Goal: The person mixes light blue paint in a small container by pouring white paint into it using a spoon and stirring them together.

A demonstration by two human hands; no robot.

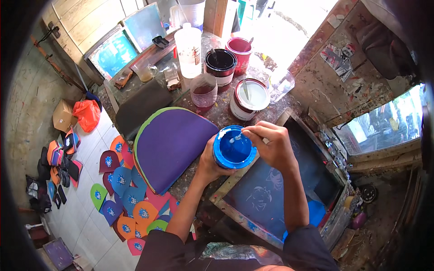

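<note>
My left hand (pixel 209 160) grips a pot of bright blue paint (pixel 235 152) around its side. My right hand (pixel 269 137) pinches a small stirrer (pixel 237 137) with pale paint on it, held down into the pot. Below and to the right lies a framed printing screen (pixel 253 198) with faint cartoon figures and blue paint at its lower right. Left of the pot is a stack of large rounded sheets (pixel 169 144), purple on top. Behind the pot stand cans of white (pixel 251 95), dark (pixel 220 61) and magenta (pixel 238 49) paint, each with a tool in it.
The cluttered bench also carries a plastic bottle (pixel 187 49) and a container of pinkish liquid (pixel 203 92). Screens (pixel 113 54) lean at the back left. Printed colored pieces (pixel 144 212) lie spread at the lower left; bundles (pixel 56 167), a red bag (pixel 87 115) and a box (pixel 65 115) sit on the floor.
</note>
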